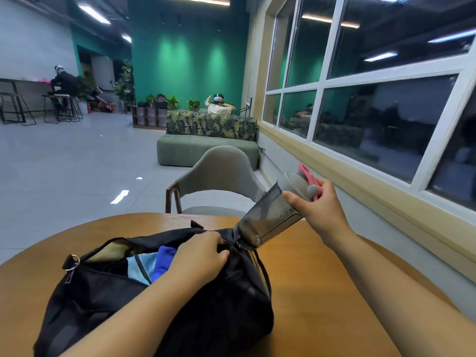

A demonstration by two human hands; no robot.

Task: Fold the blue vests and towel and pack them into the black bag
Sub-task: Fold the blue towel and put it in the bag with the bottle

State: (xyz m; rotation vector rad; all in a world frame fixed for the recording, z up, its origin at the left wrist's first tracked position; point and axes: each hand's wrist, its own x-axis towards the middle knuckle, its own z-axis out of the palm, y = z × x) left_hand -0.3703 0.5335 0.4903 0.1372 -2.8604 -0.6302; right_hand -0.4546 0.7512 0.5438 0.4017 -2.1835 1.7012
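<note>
— Where do you stand?
— Folded blue fabric point(154, 264) lies inside your black bag point(231, 292); your left hand point(203, 256) grips its opening.
— And your right hand point(316, 210)?
— Curled round a tilted shaker bottle point(268, 217), base at the side pocket. Zipping likely remains.

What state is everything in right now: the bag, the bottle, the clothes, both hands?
Black bag: open on the table, partly packed.
Blue clothes: inside the bag.
Shaker bottle: lid on, tilted, base at the bag's end.
Left hand: grips the bag's edge.
Right hand: holds the bottle.
</note>
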